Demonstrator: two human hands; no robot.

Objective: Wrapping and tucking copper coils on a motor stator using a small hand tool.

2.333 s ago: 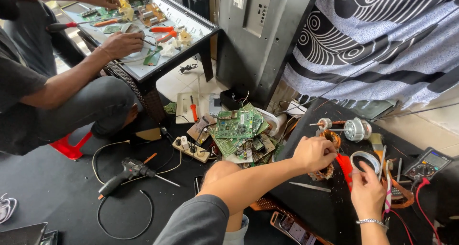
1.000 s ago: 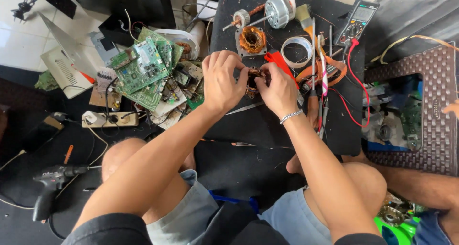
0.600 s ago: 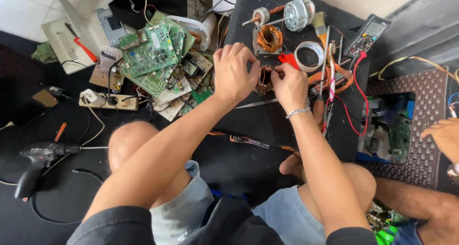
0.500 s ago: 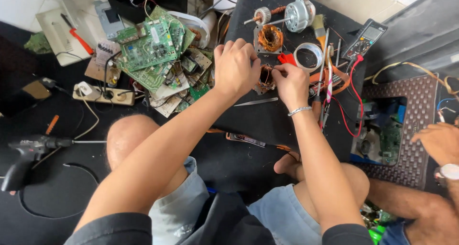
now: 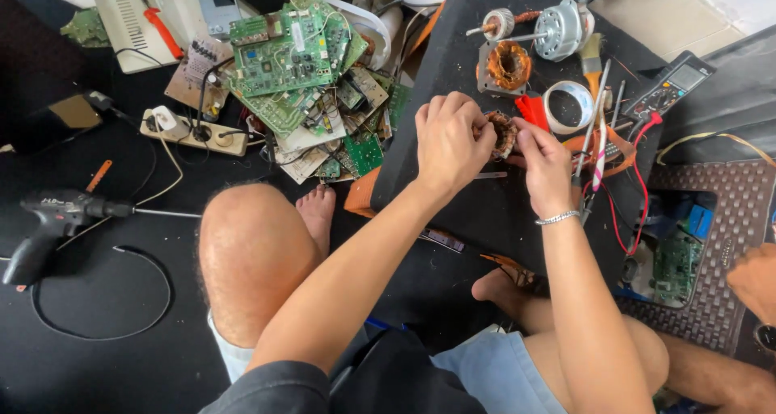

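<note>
My left hand (image 5: pixel 449 141) and my right hand (image 5: pixel 544 162) both close on a small copper-wound motor stator (image 5: pixel 505 133), held just above a black board (image 5: pixel 453 196). The left fingers wrap its left side, the right fingertips pinch its right side. A red-handled tool (image 5: pixel 532 110) lies just behind the stator. Further back on the board stand a second copper coil stator (image 5: pixel 509 65), a silver motor with shaft (image 5: pixel 558 29) and a roll of clear tape (image 5: pixel 568 106).
A heap of green circuit boards (image 5: pixel 303 66) lies left of the board. A power strip (image 5: pixel 192 133) and a black drill (image 5: pixel 56 220) rest on the dark floor. A multimeter (image 5: pixel 672 86) with red leads sits right. Another person's hand (image 5: pixel 756 280) is at the right edge.
The view has swung down from the far table and another seated person to my own work. Both hands have stayed on the stator, shifting only slightly.
</note>
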